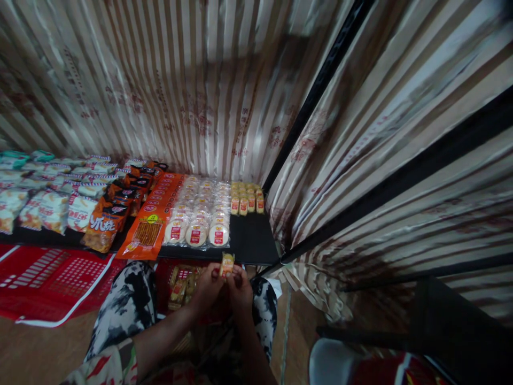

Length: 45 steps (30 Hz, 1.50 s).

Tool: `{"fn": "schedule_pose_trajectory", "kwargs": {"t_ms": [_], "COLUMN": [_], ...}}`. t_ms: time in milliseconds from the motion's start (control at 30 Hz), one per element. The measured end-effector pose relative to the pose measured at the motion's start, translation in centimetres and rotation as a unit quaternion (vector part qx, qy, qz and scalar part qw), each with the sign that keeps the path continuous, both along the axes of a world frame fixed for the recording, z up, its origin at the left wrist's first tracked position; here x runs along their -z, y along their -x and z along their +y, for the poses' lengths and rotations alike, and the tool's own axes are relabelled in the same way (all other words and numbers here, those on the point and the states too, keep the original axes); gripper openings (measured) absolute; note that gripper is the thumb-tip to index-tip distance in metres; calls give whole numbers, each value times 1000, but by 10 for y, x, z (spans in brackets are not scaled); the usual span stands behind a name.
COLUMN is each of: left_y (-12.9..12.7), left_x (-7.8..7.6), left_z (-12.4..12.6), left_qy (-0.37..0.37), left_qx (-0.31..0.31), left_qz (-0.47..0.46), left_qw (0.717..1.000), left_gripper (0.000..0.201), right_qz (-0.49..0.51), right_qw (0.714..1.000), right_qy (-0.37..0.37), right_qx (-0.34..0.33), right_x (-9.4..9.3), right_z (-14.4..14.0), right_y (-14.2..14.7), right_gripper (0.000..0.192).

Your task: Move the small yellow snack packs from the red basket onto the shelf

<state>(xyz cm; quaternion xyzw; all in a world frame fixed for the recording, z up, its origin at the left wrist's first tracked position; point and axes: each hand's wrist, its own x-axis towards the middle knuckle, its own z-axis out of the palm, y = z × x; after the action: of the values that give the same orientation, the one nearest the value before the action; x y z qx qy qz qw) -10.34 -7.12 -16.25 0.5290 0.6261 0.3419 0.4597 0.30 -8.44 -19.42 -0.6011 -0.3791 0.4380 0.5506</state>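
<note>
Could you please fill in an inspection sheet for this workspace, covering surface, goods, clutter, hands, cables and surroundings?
Surface: black shelf, bare at its right front, goods in rows elsewhere.
Goods in hand: small yellow packet, held at the shelf's front edge; similar shelved packets stand at the back right.
Other goods: round wrapped snacks, orange bag, white snack bags.
Clutter: red basket at lower left, with a white handle.
Hands: left hand and right hand both grip the yellow packet.
Cables: nothing seen.
Surroundings: striped curtain behind, black pole, tan floor; lower right too dark to itemise.
</note>
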Motion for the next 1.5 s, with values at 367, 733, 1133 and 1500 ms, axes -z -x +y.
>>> {"fn": "schedule_pose_trajectory", "kwargs": {"t_ms": [367, 733, 1133, 1500], "left_y": [-28, -53, -73, -82], "left_x": [-9, -3, -10, -28], "left_z": [19, 52, 67, 76], "left_qy": [-2, -2, 4, 11], "left_qx": [25, 46, 56, 55], "left_qz": [-15, -8, 55, 85], "left_qw": [1000, 999, 997, 995], "left_gripper": [24, 36, 33, 33], "right_qz": [-102, -139, -189, -237], "right_qw": [994, 988, 979, 968], "right_qy": [-11, -18, -24, -35], "right_qx": [36, 69, 75, 69], "right_x": [-4, -16, -13, -15], "right_z": [13, 40, 56, 72], "right_y": [-30, -45, -61, -63], "right_gripper": [35, 32, 32, 34]}}
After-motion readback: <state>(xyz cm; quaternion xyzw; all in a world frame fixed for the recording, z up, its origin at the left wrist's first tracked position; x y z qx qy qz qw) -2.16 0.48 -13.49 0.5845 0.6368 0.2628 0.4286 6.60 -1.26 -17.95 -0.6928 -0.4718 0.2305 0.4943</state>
